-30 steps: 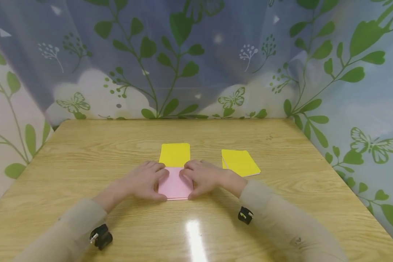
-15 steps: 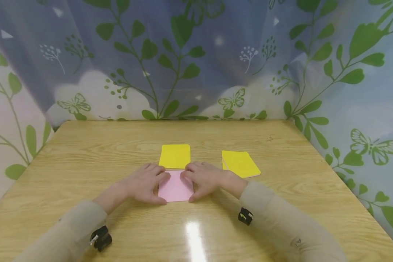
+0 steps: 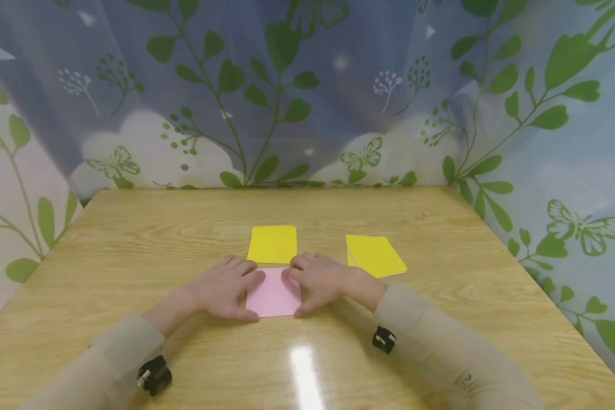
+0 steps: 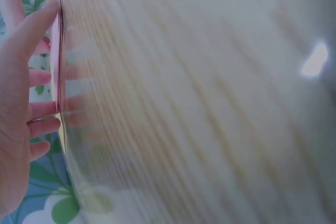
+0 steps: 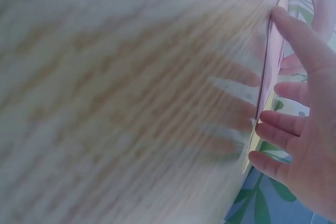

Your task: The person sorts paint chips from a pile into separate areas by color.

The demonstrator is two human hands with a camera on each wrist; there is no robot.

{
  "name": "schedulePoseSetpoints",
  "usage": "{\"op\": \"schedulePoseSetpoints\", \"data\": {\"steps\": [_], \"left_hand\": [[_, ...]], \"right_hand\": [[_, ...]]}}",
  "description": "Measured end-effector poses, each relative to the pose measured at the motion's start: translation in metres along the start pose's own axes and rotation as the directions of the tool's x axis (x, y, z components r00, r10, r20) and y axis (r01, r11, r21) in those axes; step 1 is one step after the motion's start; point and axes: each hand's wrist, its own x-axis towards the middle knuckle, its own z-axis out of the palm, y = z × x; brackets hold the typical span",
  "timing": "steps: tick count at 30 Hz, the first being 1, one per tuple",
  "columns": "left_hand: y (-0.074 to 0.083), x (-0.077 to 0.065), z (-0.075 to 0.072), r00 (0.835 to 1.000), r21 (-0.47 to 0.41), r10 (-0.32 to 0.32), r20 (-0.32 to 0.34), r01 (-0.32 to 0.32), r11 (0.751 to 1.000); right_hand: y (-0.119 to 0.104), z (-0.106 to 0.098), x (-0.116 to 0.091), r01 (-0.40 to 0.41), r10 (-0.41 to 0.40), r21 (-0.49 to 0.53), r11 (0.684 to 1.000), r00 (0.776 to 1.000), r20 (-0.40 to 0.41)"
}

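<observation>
A thin stack of pink paper (image 3: pixel 274 293) lies on the table between both hands in the head view. At its left side, my left hand (image 3: pixel 228 289) holds the edge, thumb at the near corner and fingers by the far corner. My right hand (image 3: pixel 322 283) grips the right side likewise. Thin layered edges of the pink paper (image 4: pixel 56 56) show in the left wrist view, close to the left thumb. Seen from the right wrist, the right thumb touches the near corner of the pink paper (image 5: pixel 272 56). Just beyond it lies a yellow paper square (image 3: pixel 273 245).
To the right, behind the right wrist, lies a second yellow paper pile (image 3: pixel 376 255), its layers skewed and a pale edge showing. All rest on a wooden table (image 3: pixel 133 228). A leaf-patterned curtain (image 3: pixel 307 102) hangs behind the far edge.
The pink paper has slid slightly toward me, baring a narrow gap before the yellow square. Its near edge, showing offset layers earlier, now looks even. Both hands keep their hold.
</observation>
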Motion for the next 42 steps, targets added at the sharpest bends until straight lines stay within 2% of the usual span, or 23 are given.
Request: {"op": "schedulePoseSetpoints", "data": {"steps": [4, 7, 12, 20, 25, 31, 35, 42], "left_hand": [[0.001, 0.005, -0.005, 0.999, 0.004, 0.005, -0.054, -0.005, 1.000], [0.004, 0.014, -0.012, 0.996, 0.032, 0.013, -0.090, -0.011, 0.999], [0.014, 0.036, -0.022, 0.994, 0.088, 0.008, -0.110, 0.002, 0.996], [0.032, 0.077, -0.022, 0.988, 0.127, 0.036, -0.148, -0.017, 0.992], [0.045, 0.101, -0.023, 0.995, 0.119, 0.004, -0.103, 0.008, 0.993], [0.063, 0.126, -0.027, 0.999, 0.103, -0.042, -0.034, 0.045, 0.994], [0.073, 0.143, -0.023, 0.997, 0.086, -0.076, -0.004, 0.077, 0.993], [0.089, 0.172, -0.014, 0.991, 0.049, -0.129, 0.031, 0.128, 0.991]], "right_hand": [[0.006, -0.006, -0.004, -0.024, 0.024, 0.025, 0.999, 0.999, -0.027], [0.017, -0.007, -0.010, -0.046, 0.046, 0.003, 0.999, 0.997, -0.070], [0.042, -0.008, -0.027, -0.082, 0.080, -0.011, 0.997, 0.986, -0.143], [0.075, -0.001, -0.063, -0.131, 0.128, -0.003, 0.991, 0.970, -0.209], [0.091, 0.008, -0.080, -0.166, 0.163, 0.002, 0.986, 0.961, -0.226], [0.104, 0.013, -0.097, -0.230, 0.238, 0.061, 0.971, 0.953, -0.188], [0.112, 0.016, -0.105, -0.257, 0.268, 0.089, 0.962, 0.950, -0.161], [0.124, 0.020, -0.116, -0.272, 0.281, 0.074, 0.959, 0.944, -0.170]]}}
